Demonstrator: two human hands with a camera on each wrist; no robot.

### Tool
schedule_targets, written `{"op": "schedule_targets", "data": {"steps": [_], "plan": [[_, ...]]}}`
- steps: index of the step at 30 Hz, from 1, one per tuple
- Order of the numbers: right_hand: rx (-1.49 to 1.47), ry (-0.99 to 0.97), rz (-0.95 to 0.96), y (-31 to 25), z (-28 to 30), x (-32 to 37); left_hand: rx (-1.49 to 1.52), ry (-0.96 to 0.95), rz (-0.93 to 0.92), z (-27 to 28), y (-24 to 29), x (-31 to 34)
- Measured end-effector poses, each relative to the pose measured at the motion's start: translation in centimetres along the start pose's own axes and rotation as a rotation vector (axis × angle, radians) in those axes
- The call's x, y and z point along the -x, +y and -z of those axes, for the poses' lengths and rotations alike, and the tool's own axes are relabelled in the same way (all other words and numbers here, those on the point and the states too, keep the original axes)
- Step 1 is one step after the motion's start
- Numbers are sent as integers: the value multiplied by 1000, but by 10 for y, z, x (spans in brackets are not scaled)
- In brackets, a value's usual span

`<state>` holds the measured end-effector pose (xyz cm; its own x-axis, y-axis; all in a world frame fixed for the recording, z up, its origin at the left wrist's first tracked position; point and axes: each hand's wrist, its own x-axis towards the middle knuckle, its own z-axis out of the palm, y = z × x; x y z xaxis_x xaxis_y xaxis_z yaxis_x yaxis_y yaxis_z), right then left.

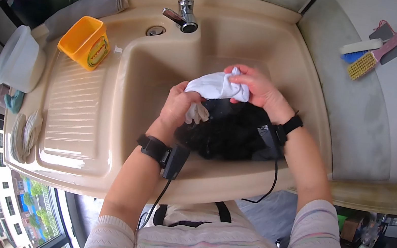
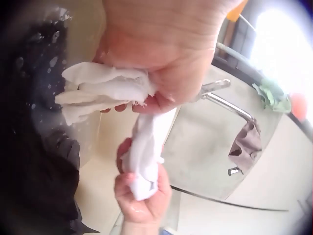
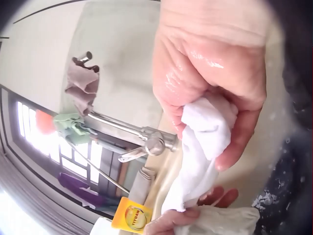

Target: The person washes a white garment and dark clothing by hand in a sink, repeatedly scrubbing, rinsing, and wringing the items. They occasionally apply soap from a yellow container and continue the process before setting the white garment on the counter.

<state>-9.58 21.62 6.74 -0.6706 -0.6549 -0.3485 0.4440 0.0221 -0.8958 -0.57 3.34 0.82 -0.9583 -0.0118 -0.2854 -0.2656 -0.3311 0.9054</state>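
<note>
A wet white sock is stretched between the two hands over the sink basin. My left hand grips one end, and an off-white frayed part of the cloth hangs out below its fingers. At the other end my right hand holds the sock bunched up, thumb on one side and fingers on the other, as the right wrist view shows. Beneath both hands, dark clothing lies soaking in the basin, with suds on the water around it.
The beige sink has a chrome faucet at its back. On the ribbed drainboard stands a yellow tub; a white tub and folded pale cloths are at the left edge. Brushes lie on the right ledge.
</note>
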Motion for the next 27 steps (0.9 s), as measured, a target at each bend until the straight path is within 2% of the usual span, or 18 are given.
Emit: {"op": "schedule_targets", "data": {"steps": [1, 3, 4, 6, 8, 10, 12, 13, 14, 16, 21, 23, 24, 26, 27], "plan": [[3, 46, -62, 7, 2, -3, 99, 33, -17, 3, -4, -2], [79, 79, -67, 24, -1, -13, 293, 126, -64, 0, -7, -1], [148, 111, -69, 31, -3, -21, 297, 136, -62, -4, -2, 0], [240, 138, -21, 45, -18, -36, 595, 146, 13, -6, 6, 2], [853, 416, 434, 56, -50, -40, 709, 121, 73, 0, -2, -12], [1073, 409, 689, 50, -100, -18, 830, 99, 132, 16, -26, -23], [1225, 326, 735, 56, -120, -7, 1014, -471, -8, 40, -53, -29], [1213, 372, 756, 60, -118, -15, 878, -41, -69, 15, -30, -7], [1201, 415, 778, 64, -114, -27, 845, 169, -135, 5, -28, 0], [1214, 467, 492, 57, -99, -51, 884, 387, 76, 2, -26, -19], [1209, 490, 455, 64, -100, -66, 840, 366, 28, 22, -43, -27], [1289, 392, 514, 63, -112, -46, 696, 157, -200, 30, -47, -20], [1279, 337, 618, 63, -119, -37, 705, 155, -196, 39, -58, -25], [1194, 318, 536, 63, -113, -41, 306, 66, -353, 57, -83, -41], [1190, 357, 426, 64, -101, -52, 308, 69, -355, 42, -64, -32]]}}
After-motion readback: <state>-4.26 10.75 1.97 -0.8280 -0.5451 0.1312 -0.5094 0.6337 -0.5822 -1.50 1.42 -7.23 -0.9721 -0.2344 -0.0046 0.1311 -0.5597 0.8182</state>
